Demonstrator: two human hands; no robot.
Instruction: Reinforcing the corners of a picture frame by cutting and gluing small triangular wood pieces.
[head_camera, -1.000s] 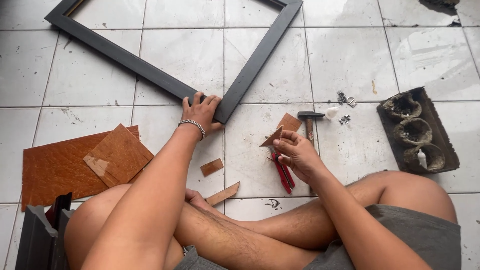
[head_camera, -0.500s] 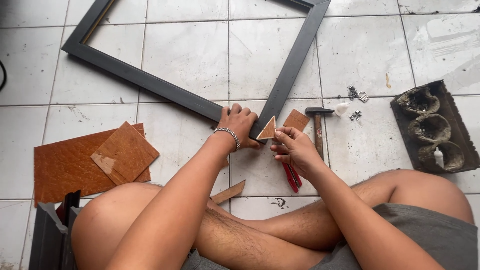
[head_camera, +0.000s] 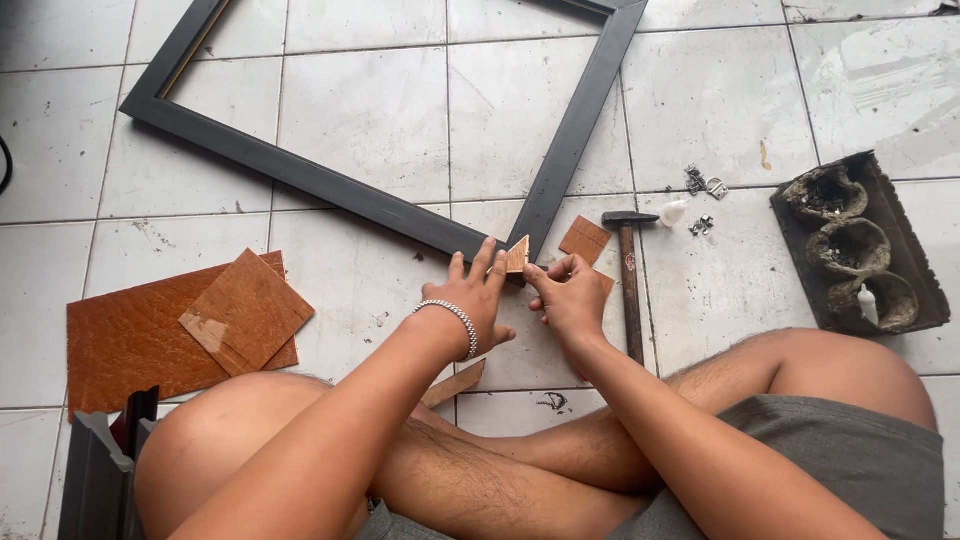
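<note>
— Where's the wooden triangle (head_camera: 517, 255) sitting?
— At the corner of the black frame (head_camera: 300, 175), on the tiled floor (head_camera: 720, 100).
— Who's holding it?
— The right hand (head_camera: 570, 297) is pinching it; the left hand (head_camera: 478, 292), fingers spread, is pressing the corner. A hammer (head_camera: 629, 270) is lying just beside.

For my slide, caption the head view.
Both hands, left hand and right hand, press a small wooden triangle onto the dark frame corner.

Scuffed white floor tiles (head_camera: 380, 110), grey daylight
</note>
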